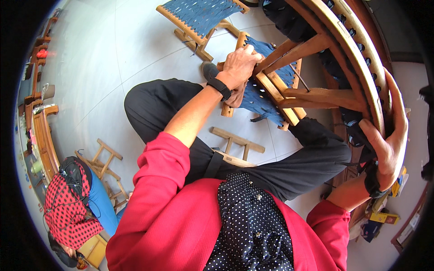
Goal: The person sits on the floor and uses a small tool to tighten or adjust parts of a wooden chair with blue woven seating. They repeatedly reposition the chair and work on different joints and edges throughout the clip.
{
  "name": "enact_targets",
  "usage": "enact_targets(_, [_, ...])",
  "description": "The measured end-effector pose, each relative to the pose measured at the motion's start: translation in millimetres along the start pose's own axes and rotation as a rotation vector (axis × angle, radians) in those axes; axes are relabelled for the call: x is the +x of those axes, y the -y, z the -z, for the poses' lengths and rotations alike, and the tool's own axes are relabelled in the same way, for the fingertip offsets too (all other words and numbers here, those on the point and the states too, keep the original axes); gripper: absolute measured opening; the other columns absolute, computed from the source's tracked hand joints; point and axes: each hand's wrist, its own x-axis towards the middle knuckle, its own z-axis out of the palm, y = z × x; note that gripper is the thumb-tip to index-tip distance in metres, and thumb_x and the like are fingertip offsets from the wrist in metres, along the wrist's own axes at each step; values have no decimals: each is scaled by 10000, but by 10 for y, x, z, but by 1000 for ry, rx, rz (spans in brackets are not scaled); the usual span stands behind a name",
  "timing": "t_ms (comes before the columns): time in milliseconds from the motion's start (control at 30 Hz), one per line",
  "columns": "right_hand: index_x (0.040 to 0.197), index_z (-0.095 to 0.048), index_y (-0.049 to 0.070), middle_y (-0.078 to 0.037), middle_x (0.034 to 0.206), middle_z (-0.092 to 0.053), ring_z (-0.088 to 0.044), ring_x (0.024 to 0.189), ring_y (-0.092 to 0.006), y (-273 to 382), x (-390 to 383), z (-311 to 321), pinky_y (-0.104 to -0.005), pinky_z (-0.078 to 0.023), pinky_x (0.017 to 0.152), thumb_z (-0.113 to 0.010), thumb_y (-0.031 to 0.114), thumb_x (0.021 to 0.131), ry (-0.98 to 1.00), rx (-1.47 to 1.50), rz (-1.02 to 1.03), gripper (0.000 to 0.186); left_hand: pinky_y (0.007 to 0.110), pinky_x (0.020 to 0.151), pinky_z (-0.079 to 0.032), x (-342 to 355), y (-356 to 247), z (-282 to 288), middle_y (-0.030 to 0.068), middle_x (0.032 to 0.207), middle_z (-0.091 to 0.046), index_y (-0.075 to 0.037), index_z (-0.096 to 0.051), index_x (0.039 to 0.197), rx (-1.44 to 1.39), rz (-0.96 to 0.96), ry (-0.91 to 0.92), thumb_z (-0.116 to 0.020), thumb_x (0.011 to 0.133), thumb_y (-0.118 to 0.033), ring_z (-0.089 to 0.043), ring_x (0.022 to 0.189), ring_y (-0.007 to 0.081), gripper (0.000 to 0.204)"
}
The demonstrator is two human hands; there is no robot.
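My left hand grips the wooden leg of a curved wooden chair frame that rests against my knees; a black band sits on that wrist. My right hand closes around the frame's curved outer rail at the right, with a black band on its wrist too. Blue woven strapping is stretched across the frame's seat, just below my left hand. I sit in black trousers and a red cardigan over a dotted shirt.
A second folding wooden frame with blue webbing lies on the pale tiled floor ahead. A small bare wooden frame lies by my thigh. Another person in a red dotted head cover sits at lower left beside wooden parts.
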Motion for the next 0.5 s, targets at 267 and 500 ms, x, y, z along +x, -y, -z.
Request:
enact_targets(267, [1511,-465,122,-186,1270,-650,-685,1083,-293,19,-4,23,-404,-503,1020,-726,202,675,41,-84,74,880,439,795,-564,265,230,115,108,1004,-626,-231,-674,971,-22,135,-77,-676,877,-188,-665,967,316,103])
enact_targets(500, [1498,-490,141,-183,1227,-668,-693,1053,-284,15,4,-2,-405,-529,985,-739,231,665,31,-49,81,874,431,779,-565,261,191,-86,82,973,-599,-236,-679,980,60,-136,-49,-620,868,-104,-644,974,300,183])
